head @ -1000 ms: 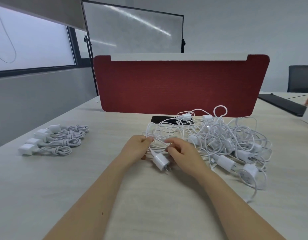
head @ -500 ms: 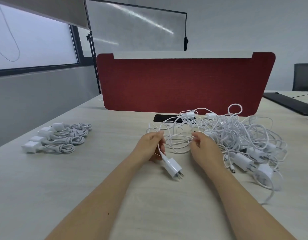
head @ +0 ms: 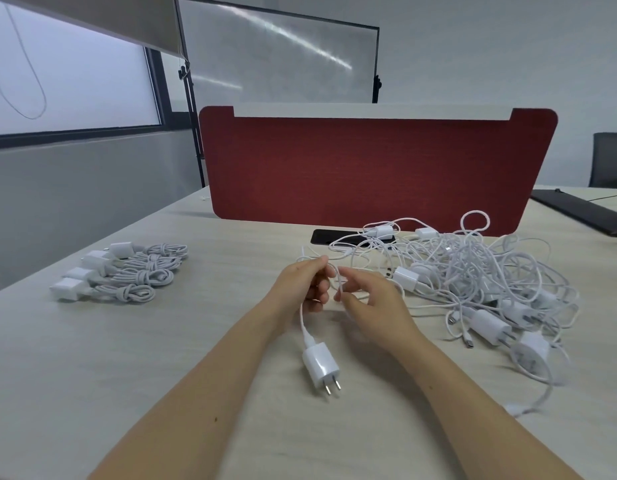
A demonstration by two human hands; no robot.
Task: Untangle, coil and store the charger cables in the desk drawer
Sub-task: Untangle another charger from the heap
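1. Pale wood-grain desk (head: 133, 358) fills the scene, with a red divider panel (head: 369, 168) standing across its far side.
2. Left hand (head: 305, 285) is closed, pinching a white cable (head: 301, 317) between thumb and fingertips.
3. That cable drops from the pinch toward the near side and ends in a white plug (head: 320, 367), prongs pointing near, below and between the two hands.
4. Right hand (head: 372, 299) is loosely curled just beside the left, its fingertips (head: 341, 296) nipping the same cable.
5. Tangled pile of chargers (head: 480, 289) lies to the right, touching the right hand's far side.
6. Four coiled chargers (head: 123, 271) sit in a row, well apart at far left.
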